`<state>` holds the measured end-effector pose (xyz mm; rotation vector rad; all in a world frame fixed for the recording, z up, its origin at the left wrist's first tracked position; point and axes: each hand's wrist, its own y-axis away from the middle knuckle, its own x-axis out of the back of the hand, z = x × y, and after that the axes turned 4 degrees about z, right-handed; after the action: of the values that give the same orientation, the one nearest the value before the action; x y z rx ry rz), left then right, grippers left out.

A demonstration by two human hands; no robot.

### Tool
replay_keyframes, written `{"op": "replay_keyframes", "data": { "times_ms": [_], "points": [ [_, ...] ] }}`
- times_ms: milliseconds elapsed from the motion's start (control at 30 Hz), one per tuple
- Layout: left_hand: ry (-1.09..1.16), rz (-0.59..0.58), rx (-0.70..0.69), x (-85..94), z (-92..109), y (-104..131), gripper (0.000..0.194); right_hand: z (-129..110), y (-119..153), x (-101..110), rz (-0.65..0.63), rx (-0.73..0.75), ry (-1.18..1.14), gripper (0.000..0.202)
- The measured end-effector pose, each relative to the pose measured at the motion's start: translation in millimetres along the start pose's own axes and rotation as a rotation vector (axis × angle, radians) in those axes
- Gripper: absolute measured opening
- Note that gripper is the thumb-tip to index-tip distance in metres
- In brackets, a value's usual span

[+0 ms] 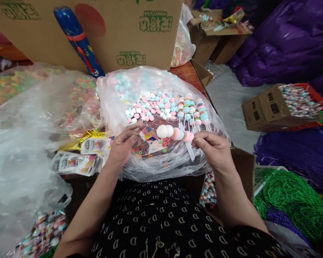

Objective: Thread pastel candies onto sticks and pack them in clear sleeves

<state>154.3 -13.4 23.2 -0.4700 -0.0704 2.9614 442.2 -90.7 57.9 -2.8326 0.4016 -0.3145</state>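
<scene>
My right hand (211, 145) pinches one end of a candy skewer (179, 134), which lies level with white, pink and blue pieces along it. Close to the white end, my left hand (126, 141) holds a small clear printed wrapper (148, 133) between its fingers. Beneath both hands, a clear plastic bag (150, 168) is spread out. Loose pastel candies (153, 105) are heaped on it, and several finished skewers (192, 111) lie in a row at their right. Ring-shaped candies (141, 148) sit nearer to me.
Stacked printed wrappers (75, 163) and yellow twist ties (82, 139) lie left, beside bags of gummy rings (80, 100). A cardboard box (118, 32) stands behind, a blue tube (79, 41) before it. At right are a filled carton (269, 109) and green beads (293, 204).
</scene>
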Motion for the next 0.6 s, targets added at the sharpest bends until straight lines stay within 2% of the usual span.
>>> {"op": "replay_keyframes", "data": {
  "times_ms": [233,400,600],
  "points": [
    [-0.186,-0.08,-0.093,1.5,0,-1,0.01,-5,-5,13,0.001,0.078,0.173,0.027],
    [-0.278,-0.16,-0.193,5.3,-2,-4,0.007,-2,-4,20,0.006,0.044,0.175,0.023],
    [-0.293,-0.156,-0.188,5.0,-3,-4,0.007,4,-1,23,-0.018,0.059,0.204,0.018]
  ]
}}
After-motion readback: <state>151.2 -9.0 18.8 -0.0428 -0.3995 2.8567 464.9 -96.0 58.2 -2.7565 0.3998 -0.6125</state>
